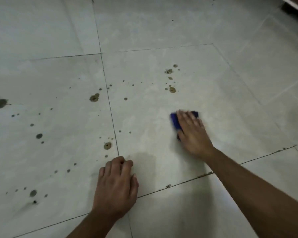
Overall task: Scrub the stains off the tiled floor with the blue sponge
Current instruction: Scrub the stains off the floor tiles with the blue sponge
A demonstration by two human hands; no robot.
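On the pale grey tiled floor (213,86), the right hand (193,134) lies flat with its fingers spread, pressing down on the small dark blue sponge (175,121), which sits under the palm and pokes out at the 10 o'clock side of the hand. The hand looks a bit blurry, so I think it is rubbing right now. The left hand (116,184) holds nothing; its fingers are curled under and its knuckles rest on the floor to prop the body up. The two hands are well apart. The tile just around the sponge looks mostly clean. At 12 o'clock from the sponge is a bunch of brown round spots (172,90). Out at 9 o'clock, across the dark thin grout line (110,110), are many more, like the brown blotch (94,97) and the brown ring spot (107,146) just at 12 o'clock from the left hand. Far off at 9 o'clock is a big dark grey splat (0,103). To do this well, I would keep the sponge flat, push hard, and rub each spot in little circles until it goes. The left hand should stay planted so the body does not wobble. A lot of spots are left, so the job looks far from done.
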